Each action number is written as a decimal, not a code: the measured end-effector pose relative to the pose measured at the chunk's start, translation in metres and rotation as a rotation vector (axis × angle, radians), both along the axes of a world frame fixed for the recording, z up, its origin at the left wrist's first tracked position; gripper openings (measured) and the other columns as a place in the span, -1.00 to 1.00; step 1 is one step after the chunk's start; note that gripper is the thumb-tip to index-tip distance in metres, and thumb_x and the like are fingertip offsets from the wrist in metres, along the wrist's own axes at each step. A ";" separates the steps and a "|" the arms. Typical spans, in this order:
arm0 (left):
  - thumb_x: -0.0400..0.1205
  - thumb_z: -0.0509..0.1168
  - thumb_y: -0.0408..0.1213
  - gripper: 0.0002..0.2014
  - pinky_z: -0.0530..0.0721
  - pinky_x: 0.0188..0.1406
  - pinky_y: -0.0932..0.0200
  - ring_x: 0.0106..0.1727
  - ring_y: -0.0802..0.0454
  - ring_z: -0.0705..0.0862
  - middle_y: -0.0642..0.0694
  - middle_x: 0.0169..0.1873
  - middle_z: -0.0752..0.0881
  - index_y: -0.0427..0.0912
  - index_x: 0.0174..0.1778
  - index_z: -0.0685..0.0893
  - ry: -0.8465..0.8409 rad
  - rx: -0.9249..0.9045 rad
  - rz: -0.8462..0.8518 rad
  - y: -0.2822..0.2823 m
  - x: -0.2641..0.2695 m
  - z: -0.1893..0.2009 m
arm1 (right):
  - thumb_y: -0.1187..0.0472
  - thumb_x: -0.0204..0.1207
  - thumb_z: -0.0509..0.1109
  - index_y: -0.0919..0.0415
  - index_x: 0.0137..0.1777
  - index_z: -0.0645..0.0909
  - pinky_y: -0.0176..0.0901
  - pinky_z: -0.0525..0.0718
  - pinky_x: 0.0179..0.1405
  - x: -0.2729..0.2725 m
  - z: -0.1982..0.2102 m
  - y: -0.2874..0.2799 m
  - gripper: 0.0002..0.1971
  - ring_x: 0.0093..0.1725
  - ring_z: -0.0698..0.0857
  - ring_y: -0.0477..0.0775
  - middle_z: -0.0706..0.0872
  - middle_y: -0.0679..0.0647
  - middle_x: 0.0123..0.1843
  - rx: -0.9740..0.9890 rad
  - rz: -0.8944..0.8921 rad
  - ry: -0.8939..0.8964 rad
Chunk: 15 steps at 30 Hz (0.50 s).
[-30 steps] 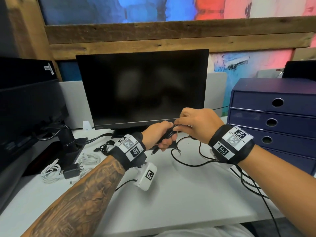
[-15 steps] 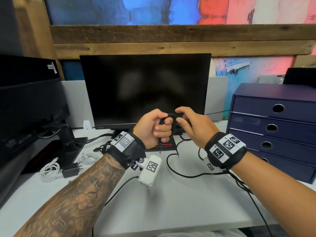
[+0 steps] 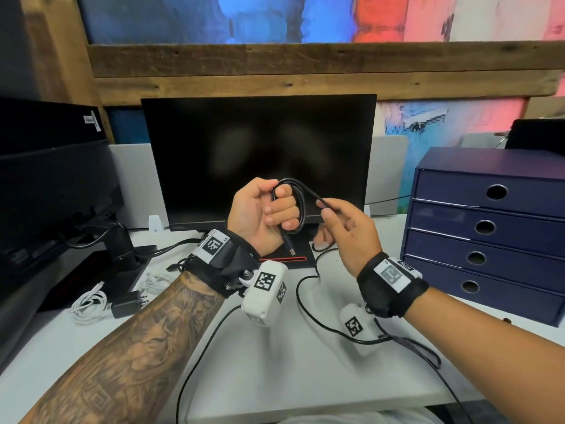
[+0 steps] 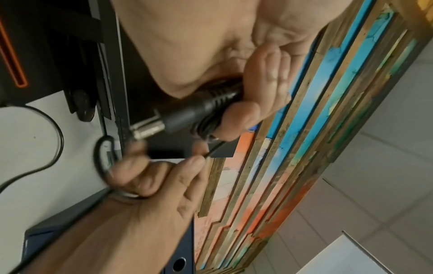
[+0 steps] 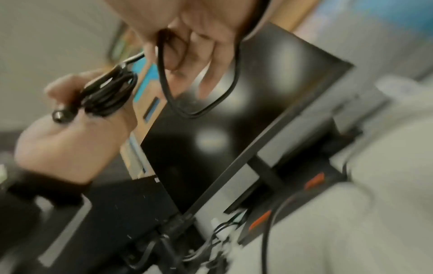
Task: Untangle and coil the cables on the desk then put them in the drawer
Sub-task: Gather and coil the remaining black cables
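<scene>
A black cable (image 3: 301, 206) is partly wound into a small coil in front of the monitor. My left hand (image 3: 263, 212) grips that coil in its curled fingers, and the metal-tipped plug (image 3: 289, 244) hangs below the fist; the plug (image 4: 168, 120) shows large in the left wrist view. My right hand (image 3: 342, 228) pinches the cable's free run (image 3: 321, 200) just right of the coil. The rest of the black cable (image 3: 308, 307) trails down onto the white desk (image 3: 275, 377). The navy drawer unit (image 3: 489, 228) stands at the right, its drawers closed.
A dark monitor (image 3: 260, 154) stands straight ahead, a second black screen (image 3: 52, 185) at the left. White cables (image 3: 88, 304) and a black charger (image 3: 127, 306) lie at the left of the desk. More thin cables (image 3: 180, 266) lie near the monitor base.
Both hands have risen off the desk in front of the monitor. The left fist has turned palm-up with a loop of cable round it, and the right hand has drawn the free run out to the right.
</scene>
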<state>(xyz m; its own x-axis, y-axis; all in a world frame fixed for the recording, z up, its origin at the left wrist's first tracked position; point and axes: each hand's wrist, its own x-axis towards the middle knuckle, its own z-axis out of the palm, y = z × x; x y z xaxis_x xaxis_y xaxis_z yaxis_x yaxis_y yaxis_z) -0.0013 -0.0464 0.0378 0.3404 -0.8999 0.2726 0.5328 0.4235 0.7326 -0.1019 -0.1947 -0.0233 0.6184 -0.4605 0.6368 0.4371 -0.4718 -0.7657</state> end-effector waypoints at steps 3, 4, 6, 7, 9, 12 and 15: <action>0.69 0.01 -0.18 -0.70 0.39 -0.54 0.23 -0.66 0.16 0.25 0.09 -0.65 0.28 -0.14 -0.36 0.44 0.052 -0.032 0.034 -0.004 -0.004 -0.001 | 0.18 0.78 0.23 0.22 0.14 0.69 -0.05 0.69 -0.39 0.006 -0.002 0.004 -0.79 -0.59 0.38 -0.02 0.36 0.03 -0.52 0.215 0.128 0.102; 0.69 0.02 -0.18 -0.71 0.42 -0.52 0.22 -0.65 0.16 0.26 0.09 -0.64 0.28 -0.14 -0.34 0.43 0.081 -0.051 0.035 -0.005 -0.004 -0.001 | 0.16 0.80 0.19 0.20 0.13 0.69 -0.04 0.70 -0.41 0.007 -0.005 0.006 -0.76 -0.59 0.34 -0.02 0.33 0.00 -0.51 0.206 0.154 0.138; 0.69 0.03 -0.18 -0.74 0.47 -0.44 0.19 -0.60 0.14 0.29 0.07 -0.59 0.30 -0.15 -0.30 0.44 0.143 -0.101 0.032 -0.006 -0.002 -0.003 | 0.15 0.83 0.12 0.12 0.19 0.64 -0.07 0.69 -0.46 0.008 -0.011 0.011 -0.76 -0.55 0.31 -0.04 0.32 -0.03 -0.47 0.136 0.233 0.211; 0.69 0.03 -0.19 -0.75 0.48 -0.38 0.17 -0.56 0.12 0.31 0.06 -0.55 0.31 -0.16 -0.27 0.45 0.168 -0.122 0.048 -0.007 0.000 -0.004 | 0.17 0.83 0.11 0.10 0.23 0.60 -0.07 0.68 -0.46 0.009 -0.015 0.013 -0.78 -0.54 0.32 -0.03 0.35 -0.01 -0.45 0.108 0.277 0.268; 0.68 0.03 -0.20 -0.77 0.50 -0.24 0.14 -0.47 0.10 0.35 0.03 -0.45 0.35 -0.20 -0.21 0.49 0.208 -0.147 0.121 -0.009 0.003 -0.006 | 0.22 0.82 0.13 0.08 0.30 0.52 -0.03 0.68 -0.40 0.009 -0.022 0.017 -0.82 -0.52 0.41 -0.01 0.45 0.04 -0.42 0.034 0.318 0.413; 0.70 0.02 -0.28 -0.80 0.55 -0.06 0.06 -0.40 0.05 0.44 -0.02 -0.38 0.41 -0.22 -0.16 0.49 0.213 -0.147 0.284 -0.012 0.010 -0.009 | 0.19 0.76 0.23 0.06 0.27 0.53 -0.03 0.68 -0.28 0.004 -0.028 0.023 -0.85 -0.46 0.58 -0.01 0.62 0.08 -0.35 -0.233 0.281 0.598; 0.76 0.03 -0.33 -0.80 0.59 0.03 0.02 -0.37 0.03 0.51 -0.06 -0.36 0.46 -0.23 -0.12 0.50 0.089 -0.066 0.429 -0.015 0.019 -0.016 | 0.12 0.73 0.27 0.03 0.02 0.57 -0.08 0.68 -0.26 -0.004 -0.016 0.029 -0.92 -0.47 0.59 -0.08 0.66 0.01 -0.35 -0.435 0.221 0.646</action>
<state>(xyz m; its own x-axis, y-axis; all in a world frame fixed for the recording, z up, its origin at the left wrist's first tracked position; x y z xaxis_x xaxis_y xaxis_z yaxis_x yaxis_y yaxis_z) 0.0175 -0.0619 0.0214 0.7040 -0.6539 0.2773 0.3584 0.6642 0.6561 -0.1056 -0.1657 -0.0392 0.9731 -0.0776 0.2170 0.0895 -0.7403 -0.6663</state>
